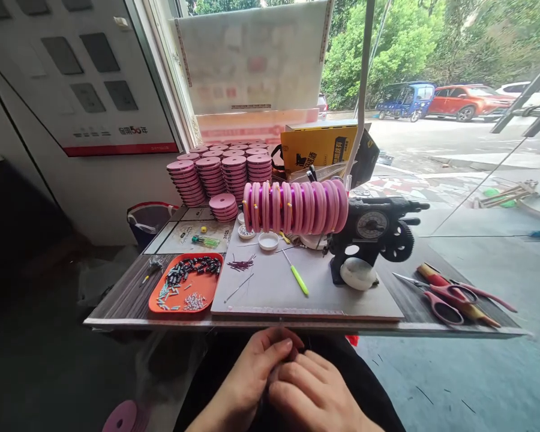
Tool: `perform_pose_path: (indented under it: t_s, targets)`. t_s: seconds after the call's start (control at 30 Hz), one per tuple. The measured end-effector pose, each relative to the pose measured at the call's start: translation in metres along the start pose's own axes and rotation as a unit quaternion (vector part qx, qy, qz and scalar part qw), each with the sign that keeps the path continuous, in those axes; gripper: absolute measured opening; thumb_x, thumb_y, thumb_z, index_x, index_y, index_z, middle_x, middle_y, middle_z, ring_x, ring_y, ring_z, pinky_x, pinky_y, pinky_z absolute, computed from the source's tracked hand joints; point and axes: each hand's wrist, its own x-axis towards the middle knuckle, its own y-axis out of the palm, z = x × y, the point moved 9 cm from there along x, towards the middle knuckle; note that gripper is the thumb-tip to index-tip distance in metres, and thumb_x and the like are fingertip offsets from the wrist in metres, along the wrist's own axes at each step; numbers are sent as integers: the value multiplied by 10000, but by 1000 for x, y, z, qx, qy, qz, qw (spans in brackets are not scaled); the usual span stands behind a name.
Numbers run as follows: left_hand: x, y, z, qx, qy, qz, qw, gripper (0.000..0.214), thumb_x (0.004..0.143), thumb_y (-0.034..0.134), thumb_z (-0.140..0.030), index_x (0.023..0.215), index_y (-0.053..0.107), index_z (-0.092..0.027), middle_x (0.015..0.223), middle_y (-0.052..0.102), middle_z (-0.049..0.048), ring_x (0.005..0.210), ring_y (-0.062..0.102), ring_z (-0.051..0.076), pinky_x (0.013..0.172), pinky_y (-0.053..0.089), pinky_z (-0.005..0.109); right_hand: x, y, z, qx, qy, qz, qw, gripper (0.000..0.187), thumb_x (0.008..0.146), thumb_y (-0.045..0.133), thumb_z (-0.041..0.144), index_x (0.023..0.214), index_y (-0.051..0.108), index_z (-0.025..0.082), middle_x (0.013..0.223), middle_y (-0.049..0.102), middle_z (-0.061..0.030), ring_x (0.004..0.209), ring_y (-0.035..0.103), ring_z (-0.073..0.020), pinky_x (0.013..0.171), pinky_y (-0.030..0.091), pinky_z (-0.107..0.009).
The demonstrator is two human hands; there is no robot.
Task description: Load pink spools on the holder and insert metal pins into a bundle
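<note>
My left hand (252, 375) and my right hand (312, 390) are pressed together below the table's front edge (297, 327), over my lap. Both have their fingers curled in a pinch around something too small or hidden to name. On the table above them a black winding machine (373, 234) carries a row of pink spools (294, 207) on its shaft. A grey work mat (306, 294) lies under it with a green-handled tool (297, 277) and a thin needle-like pin (238, 288).
An orange tray (162, 300) of small black and white parts sits at the left. Stacks of pink spools (220, 171) stand behind, with a yellow box (317, 147). Red scissors (445, 294) lie at the right. A pink spool (121, 417) lies on the floor.
</note>
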Motion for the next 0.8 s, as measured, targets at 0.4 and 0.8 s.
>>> perform_pose_path:
  t_s: [0.4,0.8]
  targets:
    - [-7,3,49,-14,-172,97,980,277,484,819,-244,541,593,-94,509,488,-17,477,405,62,453,227,173,-16,-1,-12,-54,41,-34,997,408,934,272,208,570,455,195,530,457,25,452,343,-95,440,297,-227]
    - [-6,-3,48,193,-164,155,955,351,554,743,-313,459,447,-152,441,354,-70,436,247,52,428,131,220,-16,-5,-10,-12,17,-24,999,506,987,144,229,624,493,170,474,433,30,409,346,-77,407,328,-180]
